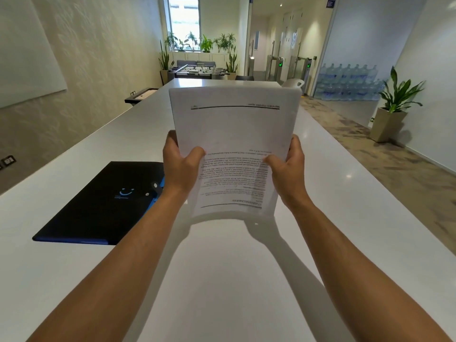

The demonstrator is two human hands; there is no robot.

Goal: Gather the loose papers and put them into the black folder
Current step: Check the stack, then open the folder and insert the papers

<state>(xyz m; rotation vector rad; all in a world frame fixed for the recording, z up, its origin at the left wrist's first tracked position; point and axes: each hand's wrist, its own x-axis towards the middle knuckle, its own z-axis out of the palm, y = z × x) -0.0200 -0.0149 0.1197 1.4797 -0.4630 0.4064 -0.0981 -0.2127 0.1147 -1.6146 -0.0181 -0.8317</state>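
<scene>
- Head view: we hold the papers (pixel 234 144) as one stack, lifted clear of the white table (pixel 246 280) and tilted up toward the camera. The printed text reads upside down to us.
- Left hand (pixel 181 166) is clamped on the stack's left edge, thumb across the front sheet, the other fingers hidden behind.
- Right hand (pixel 287 166) is clamped the same way on the right edge. Both grips sit in the lower half of the sheets, so the upper half stands unsupported and bows slightly.
- The black folder (pixel 103 201) lies flat on the table to our left, just beside the left forearm. It looks closed, with a clasp and a blue edge on the side nearest the stack.
- No other loose sheets show on the table, so we judge gathering done and squaring the stack to be the step in hand.
- To do it well: loosen both grips a little, tap the bottom edge on the table until the edges align, then tighten again.
- One hand must then take the whole stack so the other can open the folder. We would shift that grip toward mid-edge first.
- Risk: a loose pinch lets the sheets fan or slip.
</scene>
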